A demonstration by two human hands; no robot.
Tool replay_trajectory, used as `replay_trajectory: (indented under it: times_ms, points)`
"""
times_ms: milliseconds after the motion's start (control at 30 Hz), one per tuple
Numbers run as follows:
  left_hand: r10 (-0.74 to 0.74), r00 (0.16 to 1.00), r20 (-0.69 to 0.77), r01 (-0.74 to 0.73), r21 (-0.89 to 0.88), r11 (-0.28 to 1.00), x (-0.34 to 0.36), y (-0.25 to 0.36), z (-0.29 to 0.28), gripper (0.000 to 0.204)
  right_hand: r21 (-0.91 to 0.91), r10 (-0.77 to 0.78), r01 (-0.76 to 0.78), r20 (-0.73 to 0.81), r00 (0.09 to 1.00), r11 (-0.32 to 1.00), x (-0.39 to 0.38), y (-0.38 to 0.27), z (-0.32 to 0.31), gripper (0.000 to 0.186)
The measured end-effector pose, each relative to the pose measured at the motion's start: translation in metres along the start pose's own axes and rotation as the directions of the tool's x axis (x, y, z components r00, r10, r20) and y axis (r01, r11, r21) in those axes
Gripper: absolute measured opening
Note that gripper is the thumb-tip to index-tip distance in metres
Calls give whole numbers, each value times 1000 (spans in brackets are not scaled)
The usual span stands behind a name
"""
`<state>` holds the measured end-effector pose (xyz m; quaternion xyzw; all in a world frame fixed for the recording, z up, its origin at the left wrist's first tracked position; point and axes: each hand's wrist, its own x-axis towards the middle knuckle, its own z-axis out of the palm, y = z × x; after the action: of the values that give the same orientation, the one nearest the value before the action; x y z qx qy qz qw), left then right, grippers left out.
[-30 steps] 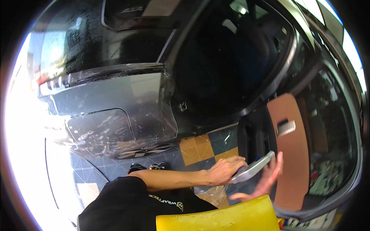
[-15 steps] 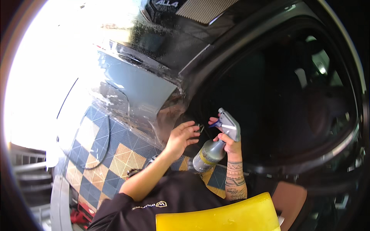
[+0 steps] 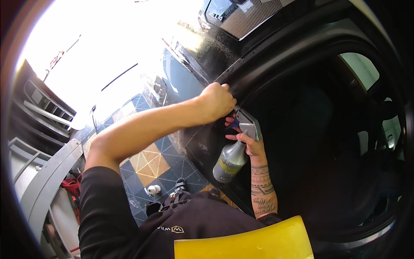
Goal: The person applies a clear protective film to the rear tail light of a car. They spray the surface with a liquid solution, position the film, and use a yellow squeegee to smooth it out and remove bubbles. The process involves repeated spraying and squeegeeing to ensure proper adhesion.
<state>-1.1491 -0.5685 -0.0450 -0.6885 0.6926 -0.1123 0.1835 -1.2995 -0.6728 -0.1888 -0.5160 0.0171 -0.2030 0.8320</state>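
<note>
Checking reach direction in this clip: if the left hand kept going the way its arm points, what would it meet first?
The left hand already seems pressed on the black door-frame edge of the car, so that edge comes first; depth is hard to judge in this view.

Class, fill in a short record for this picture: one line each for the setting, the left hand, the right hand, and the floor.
Setting: open doorway of a dark car
Left hand: fist pressed on the door frame edge
Right hand: gripping a grey spray bottle by its trigger head, bottle hanging down
Floor: blue and orange grid tiles, a small white object lying on them

Two hands, left [image 3: 217,100] and right [image 3: 250,144], one spray bottle [image 3: 233,157], one car [image 3: 276,64]
</note>
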Motion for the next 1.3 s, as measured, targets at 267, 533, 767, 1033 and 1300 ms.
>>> replay_trajectory:
  times_ms: [267,533,767,1033,1300]
  points:
    - [126,979,160,-63,-349,935,-25,-55,-41,8,-16,75,-74,74,994,997,4,-22,17,61]
    - [150,984,101,-89,-450,888,-43,-49,-57,8,-33,96,-92,141,985,995,7,-27,39,54]
    - [183,983,36,-140,-505,852,-47,-44,-60,11,16,178,-181,115,977,983,4,-30,53,43]
    - [172,983,63,-134,-390,911,-42,-49,-58,18,64,185,-195,145,972,979,11,-32,52,44]
    - [232,967,-103,-253,-322,912,-50,-50,-51,16,32,190,-197,153,970,980,11,-29,41,48]
